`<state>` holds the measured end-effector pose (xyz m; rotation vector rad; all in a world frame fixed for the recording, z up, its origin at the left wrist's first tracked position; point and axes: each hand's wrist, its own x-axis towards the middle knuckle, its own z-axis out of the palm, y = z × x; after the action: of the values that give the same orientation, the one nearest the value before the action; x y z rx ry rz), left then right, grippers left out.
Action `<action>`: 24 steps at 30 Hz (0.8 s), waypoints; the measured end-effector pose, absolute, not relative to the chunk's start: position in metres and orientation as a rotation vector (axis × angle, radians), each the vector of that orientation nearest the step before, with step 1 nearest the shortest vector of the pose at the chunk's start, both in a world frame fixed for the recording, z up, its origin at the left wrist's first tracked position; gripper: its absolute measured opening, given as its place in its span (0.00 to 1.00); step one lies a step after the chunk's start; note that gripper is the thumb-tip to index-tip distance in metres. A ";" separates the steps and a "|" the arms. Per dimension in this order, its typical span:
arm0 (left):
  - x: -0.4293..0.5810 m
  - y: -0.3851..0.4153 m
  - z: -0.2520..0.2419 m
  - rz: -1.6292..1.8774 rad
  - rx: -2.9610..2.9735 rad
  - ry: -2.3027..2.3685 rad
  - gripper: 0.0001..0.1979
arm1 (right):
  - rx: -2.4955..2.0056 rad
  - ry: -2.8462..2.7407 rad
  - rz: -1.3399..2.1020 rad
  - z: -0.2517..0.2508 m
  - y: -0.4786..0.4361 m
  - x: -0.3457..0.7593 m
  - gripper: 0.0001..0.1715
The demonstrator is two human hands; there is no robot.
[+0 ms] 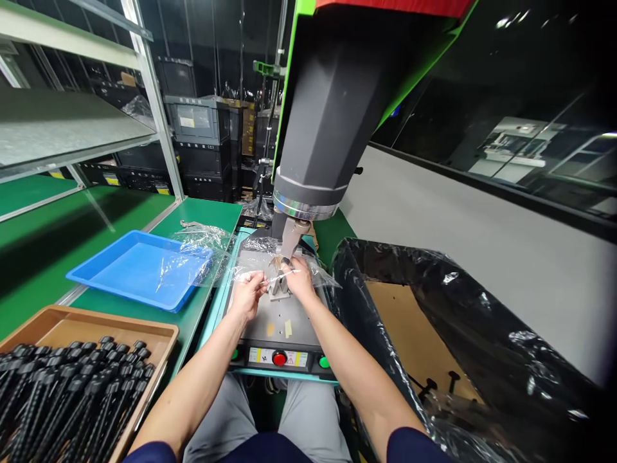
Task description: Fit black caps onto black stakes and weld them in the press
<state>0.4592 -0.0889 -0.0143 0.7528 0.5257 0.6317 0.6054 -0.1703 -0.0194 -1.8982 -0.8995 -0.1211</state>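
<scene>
My left hand [247, 296] is closed in a pinch at the clear plastic film [219, 263], left of the metal fixture [279, 290]. The thin film stretches across the fixture toward the right. At the fixture's right side, my right hand [299, 278] has its fingers curled together. A small black piece [287, 262] shows at its fingertips; whether it is gripped is unclear. Just above both hands the grey metal horn [291, 236] of the press [321, 128] points down. Below them lies the grey machine base [270, 315].
A blue tray [116, 257] sits on the green table at left, partly under film. Nearer stands a brown tray [164, 331] of black rod-like parts [81, 379]. At right is a black-lined bin [357, 283]. Red [279, 358] and green buttons [324, 362] line the base's front.
</scene>
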 end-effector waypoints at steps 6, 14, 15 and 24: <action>0.459 -0.087 -0.011 0.666 0.745 0.521 0.15 | -1.855 -0.903 -0.146 -0.004 -0.180 0.600 0.16; 0.448 -0.089 -0.032 0.664 0.823 0.577 0.17 | -1.687 -0.744 0.306 -0.027 -0.250 0.533 0.21; 0.446 -0.089 -0.035 0.661 0.826 0.592 0.17 | -1.630 -0.743 0.429 -0.029 -0.258 0.523 0.21; 0.391 -0.126 -0.047 0.500 1.191 0.598 0.19 | -1.443 -0.843 0.488 -0.021 -0.285 0.486 0.21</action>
<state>0.3908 -0.1264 -0.0468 1.1908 0.5982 0.4997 0.4864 -0.2846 -0.0213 -1.4429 -0.8426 0.4882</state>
